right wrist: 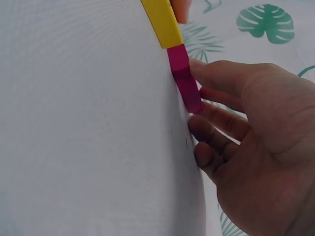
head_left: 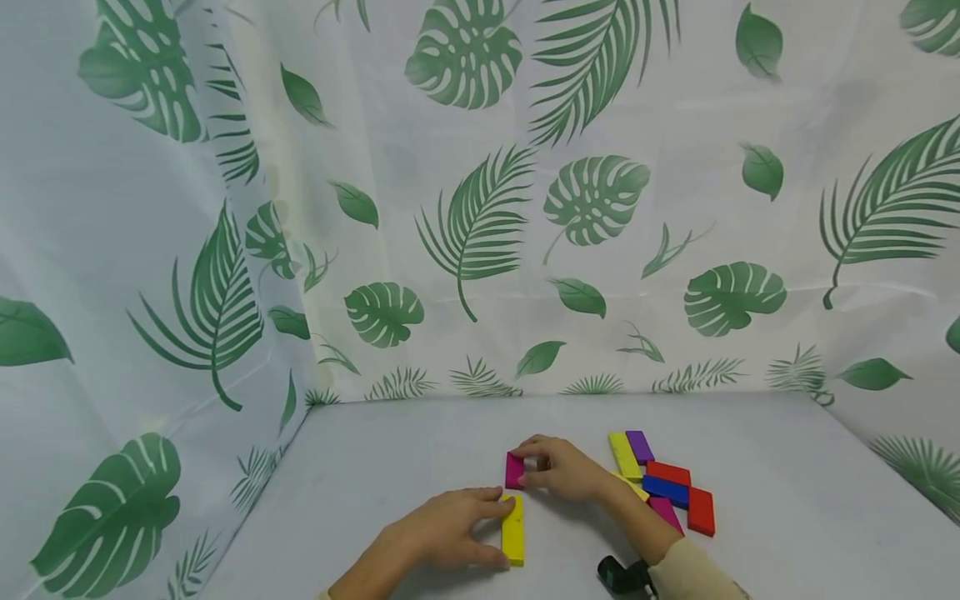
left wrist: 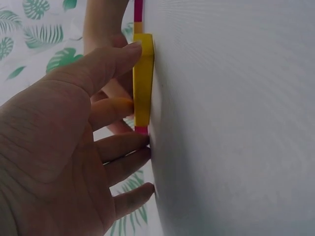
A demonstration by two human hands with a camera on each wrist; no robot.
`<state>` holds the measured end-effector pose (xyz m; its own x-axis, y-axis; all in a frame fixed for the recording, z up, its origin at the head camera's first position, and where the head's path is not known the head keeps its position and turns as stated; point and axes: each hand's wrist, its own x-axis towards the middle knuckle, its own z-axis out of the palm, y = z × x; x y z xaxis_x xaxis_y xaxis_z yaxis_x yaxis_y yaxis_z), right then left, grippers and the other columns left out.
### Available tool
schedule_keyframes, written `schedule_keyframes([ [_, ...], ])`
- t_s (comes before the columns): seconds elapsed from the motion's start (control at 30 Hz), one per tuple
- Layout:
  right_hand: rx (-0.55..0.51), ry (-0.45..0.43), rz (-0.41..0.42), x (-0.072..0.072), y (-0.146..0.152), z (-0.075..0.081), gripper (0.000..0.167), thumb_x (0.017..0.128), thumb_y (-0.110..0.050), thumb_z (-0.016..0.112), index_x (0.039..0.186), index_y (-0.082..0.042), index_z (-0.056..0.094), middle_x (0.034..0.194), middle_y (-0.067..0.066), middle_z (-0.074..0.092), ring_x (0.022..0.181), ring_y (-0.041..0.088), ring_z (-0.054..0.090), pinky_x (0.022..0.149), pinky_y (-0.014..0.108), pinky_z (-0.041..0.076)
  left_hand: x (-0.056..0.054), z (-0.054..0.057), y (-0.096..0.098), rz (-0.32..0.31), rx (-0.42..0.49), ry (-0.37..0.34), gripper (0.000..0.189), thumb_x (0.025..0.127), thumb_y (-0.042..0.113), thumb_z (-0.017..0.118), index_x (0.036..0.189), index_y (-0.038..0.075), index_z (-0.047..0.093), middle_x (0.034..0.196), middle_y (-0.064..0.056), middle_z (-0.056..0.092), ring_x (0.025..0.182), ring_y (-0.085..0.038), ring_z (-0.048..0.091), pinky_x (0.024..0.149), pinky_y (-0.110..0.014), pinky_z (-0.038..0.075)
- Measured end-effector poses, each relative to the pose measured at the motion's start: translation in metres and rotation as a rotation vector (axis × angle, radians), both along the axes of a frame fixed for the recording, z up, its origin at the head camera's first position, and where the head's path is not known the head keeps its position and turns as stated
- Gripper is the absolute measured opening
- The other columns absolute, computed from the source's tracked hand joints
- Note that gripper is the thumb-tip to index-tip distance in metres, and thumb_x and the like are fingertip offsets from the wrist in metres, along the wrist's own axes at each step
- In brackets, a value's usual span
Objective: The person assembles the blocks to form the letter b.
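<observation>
A flat yellow block (head_left: 513, 533) lies lengthwise on the table, its far end close to a magenta block (head_left: 514, 471). My left hand (head_left: 453, 527) is at the left of the yellow block, thumb by its near end and index finger by its far end. The left wrist view shows the thumb (left wrist: 130, 51) on the yellow block (left wrist: 143, 81), with the other fingers spread below. My right hand (head_left: 558, 468) pinches the magenta block between thumb and index finger. From the right wrist, the magenta block (right wrist: 184, 76) appears right up against the yellow block (right wrist: 164, 22).
To the right lies a loose group of blocks: purple (head_left: 640, 447), yellow (head_left: 624, 455), red (head_left: 701, 511), blue (head_left: 665, 490) and magenta (head_left: 667, 515). A black object (head_left: 621, 577) sits by the right sleeve (head_left: 690, 572). Leaf-patterned curtains (head_left: 510, 350) border the white table (head_left: 390, 450).
</observation>
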<state>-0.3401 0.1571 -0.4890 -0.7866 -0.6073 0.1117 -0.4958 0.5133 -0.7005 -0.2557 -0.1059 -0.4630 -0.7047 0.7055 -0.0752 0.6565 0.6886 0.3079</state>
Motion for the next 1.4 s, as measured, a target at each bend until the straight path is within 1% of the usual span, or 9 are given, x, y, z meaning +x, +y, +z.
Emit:
schedule_keyframes([
  [0.17,0.011,-0.013,-0.011,0.0014,0.0017,0.0010,0.042,0.098,-0.026,0.073,0.138,-0.013,0.069,0.137,0.004,0.068,0.086,0.013,0.054,0.071,0.022,0.046,-0.0003,-0.0004,-0.0007,0.011,0.023,-0.019,0.071,0.090,0.065,0.071,0.152,0.034,0.054,0.161,-0.004,0.048,0.146,-0.022,0.049,0.115,-0.044,0.046],
  [0.33,0.025,-0.016,-0.009,0.0004,0.0029,0.0002,0.041,0.098,-0.027,0.073,0.137,-0.016,0.069,0.133,0.001,0.071,0.086,0.013,0.054,0.070,0.022,0.045,-0.0006,-0.0020,-0.0002,0.021,0.043,-0.036,0.070,0.089,0.067,0.070,0.150,0.036,0.055,0.166,-0.010,0.038,0.150,-0.027,0.045,0.116,-0.046,0.046],
  [0.43,0.017,-0.025,0.006,0.0003,0.0033,0.0000,0.040,0.097,-0.026,0.074,0.136,-0.015,0.070,0.132,0.001,0.071,0.084,0.013,0.054,0.069,0.021,0.046,-0.0010,-0.0029,0.0000,0.024,0.051,-0.036,0.071,0.089,0.067,0.070,0.150,0.036,0.055,0.168,-0.010,0.035,0.151,-0.028,0.043,0.116,-0.047,0.046],
  [0.6,-0.003,-0.044,0.034,0.0014,0.0028,0.0014,0.041,0.096,-0.025,0.076,0.134,-0.014,0.072,0.134,0.004,0.071,0.081,0.013,0.055,0.066,0.020,0.045,-0.0011,-0.0018,0.0001,0.017,0.053,-0.036,0.071,0.089,0.067,0.070,0.151,0.035,0.055,0.170,-0.008,0.032,0.151,-0.028,0.043,0.115,-0.048,0.047],
  [0.77,-0.003,-0.053,0.041,0.0023,0.0021,0.0033,0.041,0.095,-0.025,0.077,0.134,-0.014,0.072,0.136,0.005,0.070,0.084,0.013,0.055,0.067,0.020,0.046,-0.0022,-0.0014,-0.0003,-0.011,0.055,-0.006,0.072,0.089,0.066,0.070,0.151,0.032,0.056,0.170,-0.006,0.033,0.150,-0.027,0.044,0.115,-0.046,0.047],
  [1.0,-0.002,-0.063,0.038,0.0029,0.0013,0.0043,0.039,0.095,-0.026,0.077,0.133,-0.015,0.073,0.136,0.004,0.071,0.088,0.014,0.056,0.071,0.020,0.048,-0.0031,-0.0027,-0.0001,-0.012,0.048,-0.014,0.073,0.088,0.066,0.071,0.150,0.030,0.056,0.168,0.002,0.035,0.151,-0.019,0.042,0.118,-0.042,0.044],
  [1.2,-0.019,-0.072,0.046,0.0041,0.0000,0.0048,0.038,0.095,-0.025,0.078,0.131,-0.015,0.074,0.135,0.005,0.071,0.089,0.014,0.057,0.073,0.021,0.049,-0.0033,-0.0041,-0.0019,-0.031,0.042,0.028,0.074,0.089,0.067,0.070,0.151,0.029,0.056,0.167,0.001,0.039,0.150,-0.020,0.045,0.117,-0.043,0.045],
  [1.33,-0.029,-0.090,0.069,0.0055,-0.0017,0.0050,0.037,0.094,-0.024,0.078,0.131,-0.015,0.074,0.133,0.005,0.072,0.087,0.013,0.058,0.073,0.021,0.051,-0.0032,-0.0044,-0.0037,-0.045,0.038,0.054,0.074,0.088,0.069,0.070,0.149,0.029,0.058,0.165,0.001,0.042,0.148,-0.020,0.047,0.117,-0.043,0.045],
  [1.4,-0.034,-0.096,0.077,0.0069,-0.0017,0.0062,0.037,0.094,-0.023,0.078,0.130,-0.015,0.075,0.131,0.004,0.073,0.086,0.013,0.059,0.073,0.021,0.051,-0.0037,-0.0037,-0.0033,-0.063,0.037,0.067,0.074,0.087,0.069,0.071,0.148,0.028,0.059,0.164,0.000,0.044,0.147,-0.020,0.049,0.116,-0.043,0.046],
])
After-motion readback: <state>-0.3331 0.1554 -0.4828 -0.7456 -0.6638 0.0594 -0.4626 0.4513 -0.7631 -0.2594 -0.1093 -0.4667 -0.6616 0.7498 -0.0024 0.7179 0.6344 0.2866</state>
